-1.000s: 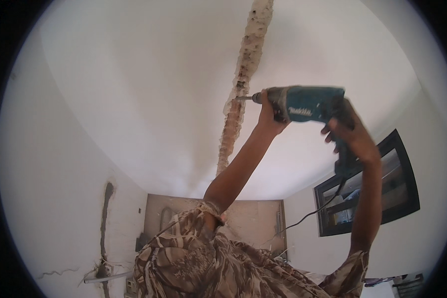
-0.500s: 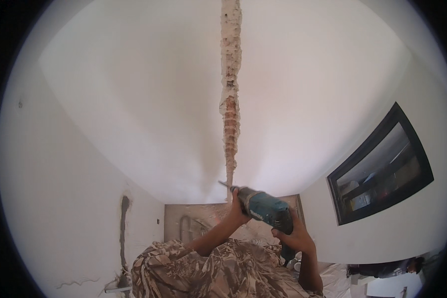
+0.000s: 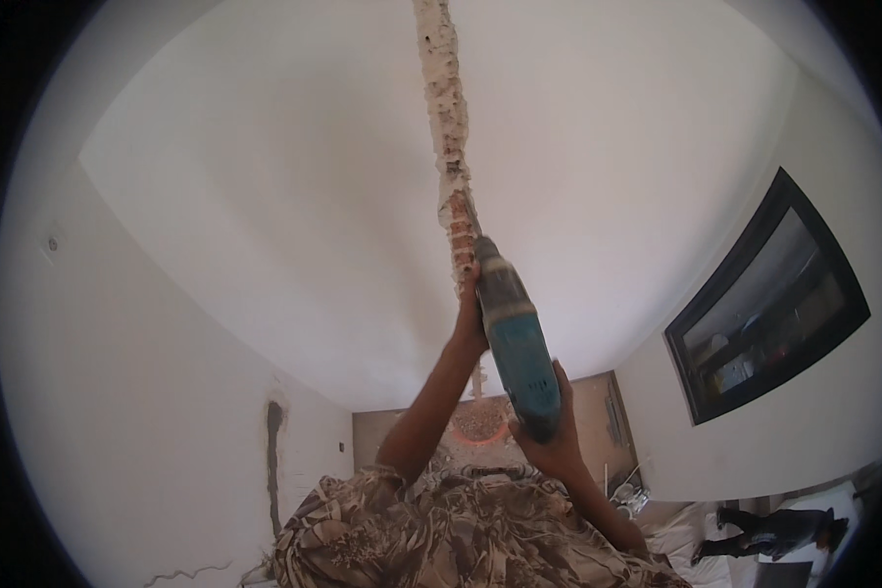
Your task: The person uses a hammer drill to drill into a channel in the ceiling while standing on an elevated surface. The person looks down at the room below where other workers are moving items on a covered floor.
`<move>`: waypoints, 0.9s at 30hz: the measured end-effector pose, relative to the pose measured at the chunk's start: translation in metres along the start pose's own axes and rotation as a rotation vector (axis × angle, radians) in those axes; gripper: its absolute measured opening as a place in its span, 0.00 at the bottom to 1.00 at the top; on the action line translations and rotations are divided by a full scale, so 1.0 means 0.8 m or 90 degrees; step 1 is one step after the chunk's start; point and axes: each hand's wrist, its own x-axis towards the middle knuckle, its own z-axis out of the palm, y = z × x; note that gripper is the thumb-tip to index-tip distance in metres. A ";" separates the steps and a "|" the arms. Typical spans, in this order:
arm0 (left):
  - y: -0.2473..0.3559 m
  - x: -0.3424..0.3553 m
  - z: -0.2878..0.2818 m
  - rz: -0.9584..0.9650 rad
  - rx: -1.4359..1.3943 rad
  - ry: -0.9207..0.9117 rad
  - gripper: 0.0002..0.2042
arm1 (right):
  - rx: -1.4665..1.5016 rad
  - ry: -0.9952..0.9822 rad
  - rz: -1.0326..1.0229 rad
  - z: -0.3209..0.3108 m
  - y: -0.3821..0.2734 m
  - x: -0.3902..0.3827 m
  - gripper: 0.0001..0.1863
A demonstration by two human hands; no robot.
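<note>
A teal and grey rotary hammer [image 3: 524,358] is raised in front of me, its bit pointing up at the wall. My left hand [image 3: 471,318] is wrapped round the front of the tool, just behind its chuck; its fingers are partly hidden. At the rear, my right hand [image 3: 551,446] grips the handle end, with the trigger out of sight. The bit [image 3: 470,211] reaches the right edge of a rough vertical groove [image 3: 446,118] in the white wall. Red brick shows in the groove beside the bit. Whether the tip touches the brick, I cannot tell.
A black-framed window [image 3: 769,304] is set in the right wall. Another person [image 3: 784,529] in dark clothes stands at the lower right. On the left wall is a grey chased slot [image 3: 273,456]. Rubble [image 3: 480,421] lies on the floor below, near the wall's foot.
Both hands have lifted the rotary hammer and swung it upright. Its bit has gone from the groove's lower end up to the exposed brick. The view has shifted slightly.
</note>
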 end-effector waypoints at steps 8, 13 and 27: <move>-0.015 -0.030 -0.049 -0.060 -0.113 -0.083 0.34 | -0.031 -0.165 0.087 -0.004 -0.001 -0.001 0.52; -0.068 -0.083 -0.089 -0.078 -0.105 0.026 0.36 | 0.001 -0.160 0.148 -0.020 0.010 -0.045 0.53; -0.139 -0.216 -0.187 -0.264 -0.010 0.198 0.29 | 0.017 -0.399 0.197 0.041 0.122 -0.064 0.43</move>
